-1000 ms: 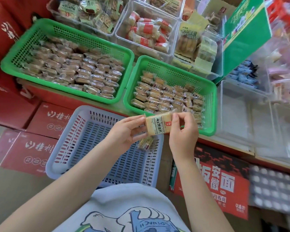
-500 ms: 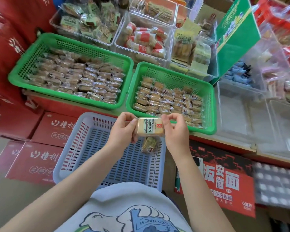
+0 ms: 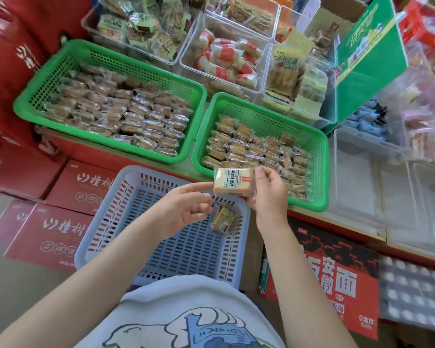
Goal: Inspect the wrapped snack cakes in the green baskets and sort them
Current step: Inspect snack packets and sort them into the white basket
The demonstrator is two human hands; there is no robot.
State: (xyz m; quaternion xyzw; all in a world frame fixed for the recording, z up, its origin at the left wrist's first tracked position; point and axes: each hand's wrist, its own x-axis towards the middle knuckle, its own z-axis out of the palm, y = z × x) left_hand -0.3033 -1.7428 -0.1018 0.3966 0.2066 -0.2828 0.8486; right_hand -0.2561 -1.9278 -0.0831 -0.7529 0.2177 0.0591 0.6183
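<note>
Right hand [image 3: 269, 197] is pinching one wrapped snack cake [image 3: 232, 182] by its right end, holding it label-up over the near edge of the right green basket [image 3: 319, 172]. Left hand [image 3: 183, 209] is hovering just beside it, fingers loosely spread, gripping nothing. One packet [image 3: 222, 218] is lying in the blue basket [image 3: 106, 222] below. Risk: the slick wrapper is slipping from a one-ended pinch and the cake is dropping into the wrong basket, mixing the sort.
</note>
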